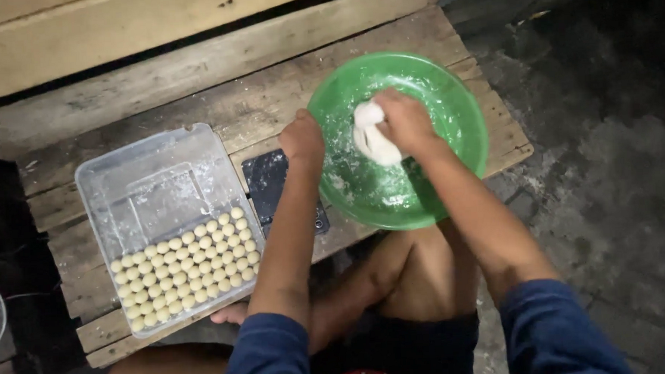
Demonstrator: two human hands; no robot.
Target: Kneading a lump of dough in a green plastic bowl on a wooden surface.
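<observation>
The right hand (pixel 406 121) was down inside the green bowl (pixel 461 140), fingers curled over the top of a white lump of dough (pixel 371 138) and gripping it. The dough sat near the middle of the bowl, a little toward its far side, with most of its pale mass showing below and to the left of the knuckles. Smears of white stuck to the bowl's inner wall around it.

The left hand (pixel 302 138) was at the bowl's left rim, closed into a loose fist with its back to the camera. Whether it pinched the rim or only pressed against it could not be told. It lay just beside the dough, apart from it, with the rim and a strip of green wall between them.

The bowl rested on the right end of a rough plank bench (pixel 217 102). A dark flat slab (pixel 266 179) lay on the planks under the left forearm, touching the bowl's edge. Left of that stood a clear plastic tray (pixel 153 180), its near half filled with tidy rows of small pale balls (pixel 186 268), its far half dusted white. Both sleeves were blue, and bare knees showed below the bench.
</observation>
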